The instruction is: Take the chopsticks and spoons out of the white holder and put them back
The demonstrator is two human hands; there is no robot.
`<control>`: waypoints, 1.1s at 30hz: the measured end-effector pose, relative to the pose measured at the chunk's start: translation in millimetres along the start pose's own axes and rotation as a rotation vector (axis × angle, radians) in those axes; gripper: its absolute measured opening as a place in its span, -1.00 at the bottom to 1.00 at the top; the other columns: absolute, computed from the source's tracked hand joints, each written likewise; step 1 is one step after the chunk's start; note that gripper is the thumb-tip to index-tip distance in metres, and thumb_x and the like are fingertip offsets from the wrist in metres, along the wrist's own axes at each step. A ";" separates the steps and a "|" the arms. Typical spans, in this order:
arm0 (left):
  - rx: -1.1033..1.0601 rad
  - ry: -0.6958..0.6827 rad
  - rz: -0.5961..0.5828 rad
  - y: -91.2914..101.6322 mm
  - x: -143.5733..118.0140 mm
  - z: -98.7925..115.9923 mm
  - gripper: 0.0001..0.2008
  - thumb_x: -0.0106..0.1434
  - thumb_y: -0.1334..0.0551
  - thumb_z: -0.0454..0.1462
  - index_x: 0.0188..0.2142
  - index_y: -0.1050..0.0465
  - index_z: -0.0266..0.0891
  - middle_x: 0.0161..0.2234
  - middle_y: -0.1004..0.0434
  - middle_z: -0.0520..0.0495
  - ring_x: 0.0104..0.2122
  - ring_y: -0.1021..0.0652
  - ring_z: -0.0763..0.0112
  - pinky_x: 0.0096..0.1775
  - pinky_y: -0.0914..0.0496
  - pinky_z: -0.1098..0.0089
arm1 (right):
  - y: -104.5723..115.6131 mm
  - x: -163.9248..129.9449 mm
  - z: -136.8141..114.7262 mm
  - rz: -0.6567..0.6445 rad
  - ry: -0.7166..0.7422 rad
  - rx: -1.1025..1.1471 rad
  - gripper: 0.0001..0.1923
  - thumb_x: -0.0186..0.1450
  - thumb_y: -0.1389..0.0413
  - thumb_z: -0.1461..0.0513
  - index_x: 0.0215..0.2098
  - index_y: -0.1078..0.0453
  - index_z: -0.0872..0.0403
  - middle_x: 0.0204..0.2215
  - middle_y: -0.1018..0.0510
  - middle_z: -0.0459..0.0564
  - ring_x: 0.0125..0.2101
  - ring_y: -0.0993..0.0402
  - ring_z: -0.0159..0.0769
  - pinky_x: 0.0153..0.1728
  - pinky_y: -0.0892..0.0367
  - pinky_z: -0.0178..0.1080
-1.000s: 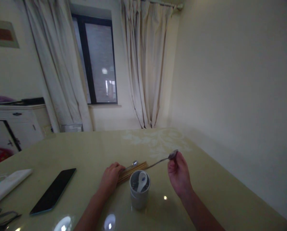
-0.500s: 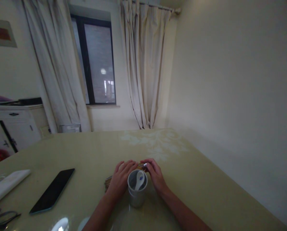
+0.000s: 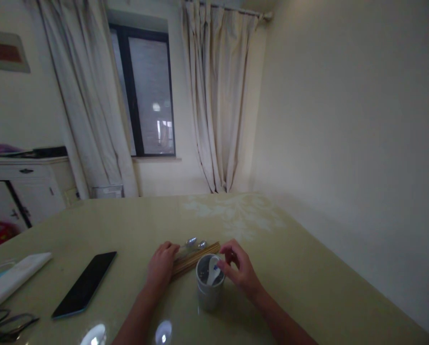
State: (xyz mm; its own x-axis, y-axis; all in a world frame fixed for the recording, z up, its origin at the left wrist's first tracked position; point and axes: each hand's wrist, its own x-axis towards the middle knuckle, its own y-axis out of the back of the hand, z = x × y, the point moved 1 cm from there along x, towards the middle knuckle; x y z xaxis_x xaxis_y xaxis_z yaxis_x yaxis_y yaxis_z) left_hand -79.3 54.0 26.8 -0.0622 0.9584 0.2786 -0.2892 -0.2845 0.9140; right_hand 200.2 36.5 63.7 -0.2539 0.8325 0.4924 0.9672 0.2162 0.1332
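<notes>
In the head view a grey cup [image 3: 210, 292] stands upright on the table, with a white ceramic spoon [image 3: 213, 270] leaning inside it. A bundle of chopsticks [image 3: 191, 261] lies slantwise behind the cup. Two metal spoons [image 3: 191, 241] lie along its far side, bowls to the right, handles partly hidden. My left hand [image 3: 160, 266] is curled over the bundle's left end, where the fingers partly cover the sticks. At the cup's right rim is my right hand [image 3: 242, 270], thumb and forefinger apart, the thumb close to the ceramic spoon; whether they touch is unclear.
To the left lie a black phone [image 3: 85, 283], a white flat object [image 3: 18, 277] and dark-handled scissors [image 3: 8, 323]. A wall [image 3: 344, 167] runs along the table's right edge. Behind the table hang curtains [image 3: 218, 110] beside a window.
My hands have drawn apart from behind the cup. The left moved left, uncovering chopsticks and metal spoons; the right came to the cup's rim. The cup appears slightly farther right.
</notes>
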 end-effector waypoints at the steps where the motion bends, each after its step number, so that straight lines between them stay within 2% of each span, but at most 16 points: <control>1: -0.007 0.022 -0.022 -1.1 0.9 -2.9 -0.60 0.50 -0.01 -0.34 0.00 -0.64 -0.17 -0.05 -0.63 -0.18 0.02 -0.59 0.19 0.07 -0.42 0.26 | -0.5 -0.2 -1.1 -0.008 0.000 -0.007 -0.71 0.32 -0.31 0.00 -0.20 -0.46 0.02 -0.30 -0.46 -0.07 -0.40 -0.36 -0.31 -0.35 -0.36 -0.26; 5: -0.044 0.032 -0.058 -3.0 4.9 -6.9 -0.62 0.48 -0.04 -0.31 -0.06 -0.68 -0.17 -0.04 -0.65 -0.18 0.03 -0.59 0.18 0.11 -0.40 0.27 | -3.7 -0.8 -3.2 -0.001 0.000 -0.046 -0.80 0.33 -0.27 0.08 -0.29 -0.46 0.04 -0.35 -0.45 -0.08 -0.41 -0.37 -0.31 -0.37 -0.35 -0.26; 8: -0.127 -0.004 -0.032 1.4 7.3 0.1 -0.64 0.43 -0.08 -0.30 -0.10 -0.69 -0.20 -0.07 -0.68 -0.21 0.00 -0.60 0.12 0.13 -0.40 0.18 | -6.7 -1.1 -5.2 0.002 -0.026 -0.053 -0.82 0.32 -0.27 0.11 -0.27 -0.47 0.05 -0.37 -0.47 -0.08 -0.42 -0.38 -0.31 -0.38 -0.35 -0.26; 10: -0.309 -0.038 0.029 6.6 5.3 12.8 -0.64 0.43 -0.08 -0.23 -0.09 -0.68 -0.19 -0.06 -0.70 -0.20 0.00 -0.60 0.11 0.16 -0.41 0.13 | -9.1 -1.4 -7.1 -0.003 -0.054 -0.047 -0.80 0.31 -0.29 0.10 -0.23 -0.48 0.05 -0.39 -0.47 -0.09 -0.43 -0.39 -0.30 -0.40 -0.34 -0.27; 12: -0.603 -0.040 0.064 11.4 -1.9 31.8 -0.58 0.47 -0.05 -0.10 -0.04 -0.66 -0.17 -0.02 -0.70 -0.17 0.03 -0.61 0.12 0.19 -0.41 0.11 | -11.7 -1.7 -9.1 0.000 -0.087 -0.049 -0.78 0.30 -0.30 0.08 -0.25 -0.48 0.05 -0.43 -0.47 -0.11 -0.44 -0.38 -0.30 -0.41 -0.32 -0.27; 13: -0.767 -0.019 0.045 12.9 -7.4 42.8 -0.52 0.49 0.00 -0.02 -0.01 -0.64 -0.16 0.00 -0.70 -0.16 0.05 -0.61 0.13 0.20 -0.42 0.11 | -12.9 -1.7 -9.8 0.007 -0.108 -0.050 -0.78 0.30 -0.31 0.08 -0.27 -0.48 0.05 -0.44 -0.47 -0.11 -0.44 -0.38 -0.30 -0.42 -0.32 -0.27; 15: -1.047 0.042 -0.084 13.1 -20.8 65.5 -0.40 0.51 0.08 0.09 0.04 -0.62 -0.17 0.04 -0.69 -0.15 0.07 -0.62 0.12 0.20 -0.44 0.09 | -14.5 -1.2 -10.4 0.022 -0.156 -0.042 -0.77 0.27 -0.34 0.08 -0.31 -0.48 0.04 -0.45 -0.48 -0.11 -0.44 -0.39 -0.30 -0.42 -0.31 -0.27; 17: -1.213 0.027 -0.219 10.8 -34.0 85.1 -0.37 0.49 0.05 0.15 0.08 -0.60 -0.19 0.09 -0.67 -0.16 0.09 -0.61 0.10 0.22 -0.43 0.07 | -14.1 0.1 -10.2 0.046 -0.198 -0.028 -0.79 0.24 -0.36 0.11 -0.33 -0.48 0.03 -0.44 -0.50 -0.10 -0.44 -0.41 -0.28 -0.43 -0.32 -0.27; 20: -1.304 0.024 -0.265 4.3 -45.4 100.9 -0.39 0.46 -0.01 0.17 0.09 -0.59 -0.19 0.11 -0.65 -0.16 0.12 -0.58 0.06 0.24 -0.40 0.04 | -9.3 2.2 -11.5 0.094 -0.194 -0.074 -0.86 0.21 -0.36 0.17 -0.39 -0.51 0.02 -0.43 -0.52 -0.08 -0.43 -0.40 -0.24 -0.43 -0.32 -0.25; 23: -1.306 0.042 -0.255 -0.6 -47.0 103.5 -0.39 0.43 -0.04 0.20 0.06 -0.58 -0.17 0.10 -0.64 -0.16 0.12 -0.56 0.05 0.26 -0.37 0.00 | -3.2 3.2 -17.4 0.088 -0.070 -0.191 -0.91 0.20 -0.37 0.19 -0.40 -0.58 0.00 -0.40 -0.55 -0.04 -0.38 -0.40 -0.21 -0.35 -0.34 -0.20; 25: -1.304 0.046 -0.254 -1.1 -46.6 102.5 -0.38 0.43 -0.04 0.21 0.07 -0.57 -0.17 0.12 -0.62 -0.16 0.13 -0.54 0.05 0.29 -0.32 0.01 | 0.3 3.9 -21.6 0.094 -0.002 -0.197 -0.88 0.26 -0.36 0.13 -0.38 -0.60 0.00 -0.39 -0.56 -0.02 -0.37 -0.42 -0.19 -0.31 -0.35 -0.18; 27: -1.312 0.054 -0.268 -0.9 -47.1 101.7 -0.36 0.43 -0.03 0.23 0.09 -0.56 -0.17 0.13 -0.62 -0.16 0.13 -0.54 0.06 0.28 -0.32 0.02 | 5.0 5.7 -22.4 0.177 -0.004 -0.103 -0.78 0.32 -0.33 0.05 -0.34 -0.57 0.01 -0.39 -0.57 -0.01 -0.36 -0.45 -0.19 -0.30 -0.38 -0.18; 29: -1.335 0.075 -0.282 -1.8 -48.1 102.0 -0.33 0.41 -0.03 0.26 0.08 -0.57 -0.18 0.09 -0.64 -0.17 0.10 -0.57 0.06 0.25 -0.35 0.05 | 12.2 8.8 -17.8 0.333 -0.045 0.021 -0.69 0.32 -0.32 -0.04 -0.30 -0.53 0.02 -0.41 -0.58 -0.02 -0.38 -0.48 -0.20 -0.34 -0.41 -0.19; 33: -1.486 0.165 -0.370 -7.9 -45.6 103.8 -0.17 0.35 0.06 0.38 0.08 -0.55 -0.21 0.01 -0.68 -0.21 0.02 -0.63 0.06 0.12 -0.47 0.07 | 30.0 14.9 7.7 0.592 -0.161 0.136 -0.56 0.22 -0.37 -0.13 -0.27 -0.52 0.05 -0.40 -0.62 -0.01 -0.43 -0.50 -0.23 -0.41 -0.45 -0.22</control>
State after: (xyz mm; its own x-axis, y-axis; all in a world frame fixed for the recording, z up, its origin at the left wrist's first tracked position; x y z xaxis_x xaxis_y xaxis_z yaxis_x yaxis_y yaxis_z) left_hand 25.0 10.0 37.5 0.1528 0.9881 -0.0162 -0.9658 0.1458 -0.2144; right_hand 225.4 59.3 68.4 0.3183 0.8950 0.3125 0.9384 -0.2506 -0.2381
